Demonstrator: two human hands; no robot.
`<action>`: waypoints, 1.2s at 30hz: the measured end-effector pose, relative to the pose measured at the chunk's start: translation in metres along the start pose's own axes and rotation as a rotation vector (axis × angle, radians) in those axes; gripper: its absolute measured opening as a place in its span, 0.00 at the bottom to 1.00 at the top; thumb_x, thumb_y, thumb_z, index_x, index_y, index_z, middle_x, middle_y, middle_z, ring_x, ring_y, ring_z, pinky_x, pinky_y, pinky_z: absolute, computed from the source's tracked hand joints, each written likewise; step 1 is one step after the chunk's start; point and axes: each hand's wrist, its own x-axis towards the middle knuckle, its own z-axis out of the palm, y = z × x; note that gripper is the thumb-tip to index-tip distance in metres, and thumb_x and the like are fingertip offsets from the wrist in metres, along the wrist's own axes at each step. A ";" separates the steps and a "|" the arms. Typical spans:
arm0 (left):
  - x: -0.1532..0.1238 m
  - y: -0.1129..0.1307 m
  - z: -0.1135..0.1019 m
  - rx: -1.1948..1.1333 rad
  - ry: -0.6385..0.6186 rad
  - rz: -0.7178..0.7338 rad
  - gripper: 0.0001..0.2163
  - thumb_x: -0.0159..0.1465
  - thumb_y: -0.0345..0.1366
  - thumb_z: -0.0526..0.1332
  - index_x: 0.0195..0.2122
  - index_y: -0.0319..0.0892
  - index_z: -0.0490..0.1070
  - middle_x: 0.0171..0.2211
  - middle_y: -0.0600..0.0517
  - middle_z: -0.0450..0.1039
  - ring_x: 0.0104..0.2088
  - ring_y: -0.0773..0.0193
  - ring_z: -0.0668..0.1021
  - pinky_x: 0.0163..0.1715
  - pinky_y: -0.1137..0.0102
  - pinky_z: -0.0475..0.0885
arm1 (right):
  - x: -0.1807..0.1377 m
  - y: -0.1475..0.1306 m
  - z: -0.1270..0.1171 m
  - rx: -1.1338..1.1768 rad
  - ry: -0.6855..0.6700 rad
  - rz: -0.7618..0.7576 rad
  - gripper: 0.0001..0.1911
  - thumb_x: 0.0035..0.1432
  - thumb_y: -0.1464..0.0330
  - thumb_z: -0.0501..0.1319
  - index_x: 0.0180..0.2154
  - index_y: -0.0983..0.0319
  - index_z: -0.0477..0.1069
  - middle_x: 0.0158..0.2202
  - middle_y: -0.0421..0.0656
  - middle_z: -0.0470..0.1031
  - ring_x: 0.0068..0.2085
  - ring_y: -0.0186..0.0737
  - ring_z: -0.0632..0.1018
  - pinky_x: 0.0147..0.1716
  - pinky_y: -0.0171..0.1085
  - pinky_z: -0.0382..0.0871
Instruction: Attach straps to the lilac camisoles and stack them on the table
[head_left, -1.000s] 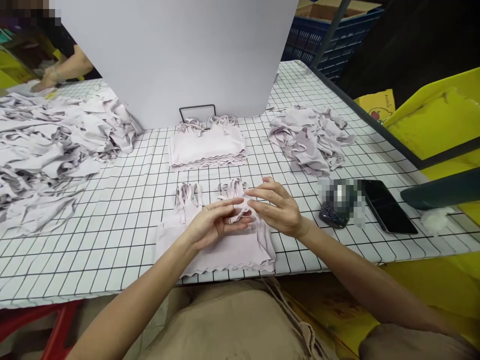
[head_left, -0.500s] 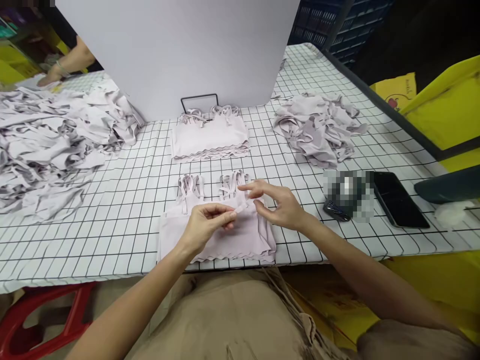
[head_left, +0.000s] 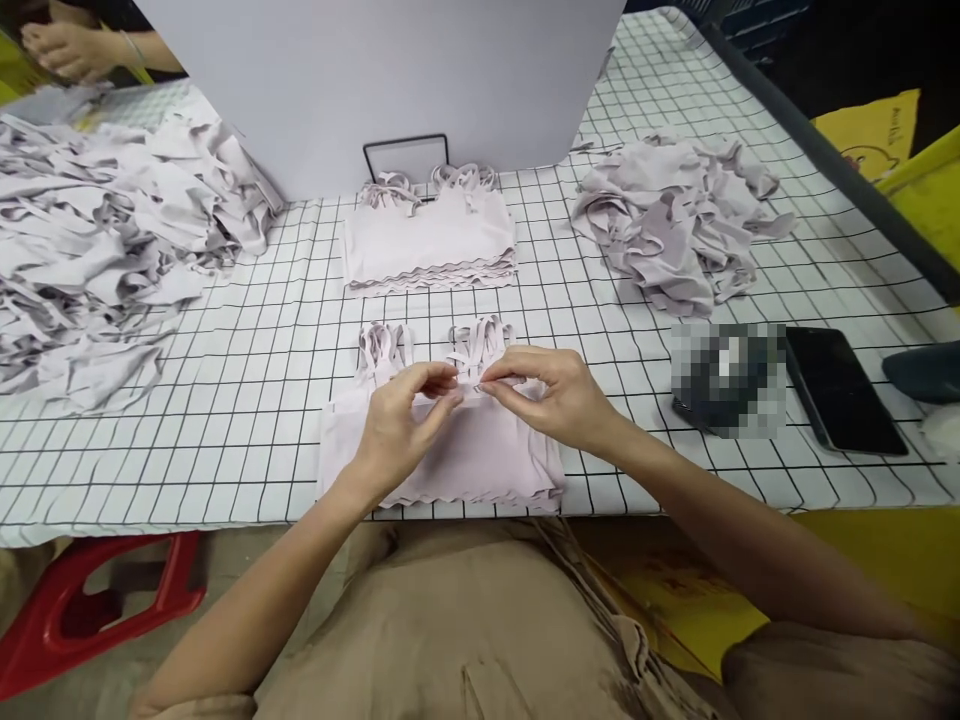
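Note:
A stack of pale pink strappy camisole tops (head_left: 480, 450) lies at the table's front edge, its straps (head_left: 386, 345) bunched in two groups pointing away from me. Above the upper part of this stack, my left hand (head_left: 412, 415) has thumb and fingertips curled around one end of a thin pale strap (head_left: 470, 390). Close beside it on the right, my right hand (head_left: 551, 395) pinches the same strap between thumb and forefinger. The fingertips of both hands are only a small gap apart, and fine detail of the strap there is hard to make out.
Behind lies a second stack of tops (head_left: 431, 240), before a grey-white board (head_left: 390, 80) and a black wire frame (head_left: 405, 140). Loose garments heap at left (head_left: 112, 220) and right (head_left: 675, 220). A phone (head_left: 847, 390) lies right. A co-worker's hand (head_left: 75, 50) shows far left.
My right hand, previously with fingers apart, has closed in a pinch next to my left. My left hand has moved slightly up. The view has shifted; the co-worker's hand has lifted.

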 end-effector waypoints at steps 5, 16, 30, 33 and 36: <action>-0.007 -0.029 0.005 0.405 -0.073 0.055 0.10 0.60 0.36 0.71 0.39 0.41 0.73 0.37 0.49 0.74 0.41 0.55 0.74 0.42 0.59 0.69 | 0.002 0.013 0.003 0.126 -0.054 0.198 0.04 0.59 0.68 0.65 0.33 0.61 0.79 0.32 0.42 0.82 0.33 0.37 0.80 0.33 0.36 0.75; -0.009 -0.039 0.013 0.370 0.001 0.071 0.05 0.63 0.38 0.69 0.32 0.45 0.77 0.28 0.53 0.75 0.36 0.59 0.72 0.41 0.60 0.58 | 0.009 0.017 0.021 -0.101 -0.105 -0.052 0.06 0.61 0.70 0.62 0.31 0.57 0.74 0.30 0.41 0.77 0.41 0.44 0.74 0.47 0.49 0.68; -0.011 -0.040 0.016 0.342 0.051 0.138 0.07 0.64 0.36 0.67 0.28 0.43 0.76 0.27 0.54 0.74 0.34 0.61 0.71 0.44 0.60 0.58 | 0.007 0.028 0.031 -0.166 -0.198 -0.166 0.06 0.62 0.72 0.60 0.32 0.58 0.72 0.30 0.42 0.75 0.42 0.45 0.71 0.44 0.48 0.65; -0.011 -0.040 0.015 0.345 0.037 0.135 0.07 0.64 0.36 0.67 0.29 0.43 0.76 0.27 0.54 0.74 0.35 0.61 0.71 0.44 0.60 0.58 | 0.006 0.029 0.030 -0.196 -0.205 -0.200 0.06 0.62 0.72 0.60 0.32 0.58 0.72 0.29 0.42 0.74 0.42 0.45 0.71 0.44 0.48 0.64; -0.012 -0.040 0.015 0.337 0.052 0.177 0.07 0.65 0.36 0.67 0.29 0.43 0.77 0.27 0.54 0.73 0.35 0.61 0.71 0.45 0.60 0.58 | 0.006 0.028 0.029 -0.265 -0.237 -0.218 0.07 0.62 0.73 0.59 0.31 0.59 0.71 0.30 0.42 0.74 0.42 0.45 0.71 0.47 0.50 0.63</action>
